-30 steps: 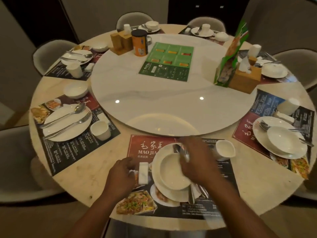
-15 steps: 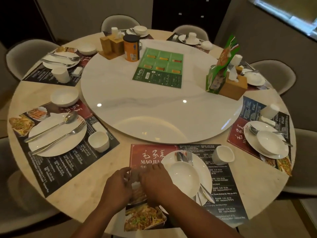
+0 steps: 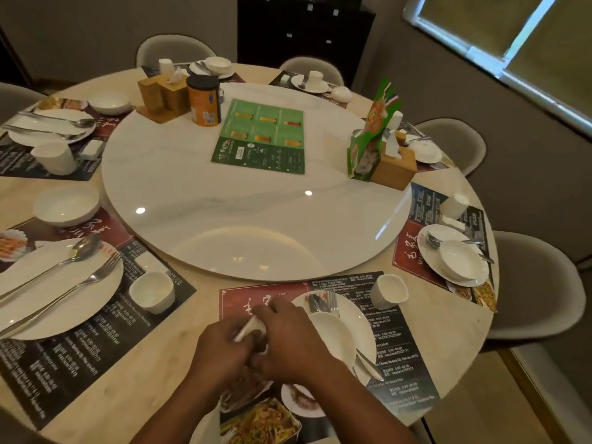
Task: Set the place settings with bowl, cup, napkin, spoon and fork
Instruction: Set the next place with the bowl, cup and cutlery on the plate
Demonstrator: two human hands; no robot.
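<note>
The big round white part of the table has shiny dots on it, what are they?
In the head view, the turntable is glossy, so it shows small bright glare dots and a pale arc; daylight enters through the window; the hands look slightly blurred.

A round wooden table (image 3: pixel 448 318) with a white marble turntable (image 3: pixel 224 206) is ringed by grey shell chairs (image 3: pixel 538 283). A dark cabinet (image 3: pixel 301 33) is set far; a window (image 3: pixel 519 36) is seen at right.
</note>
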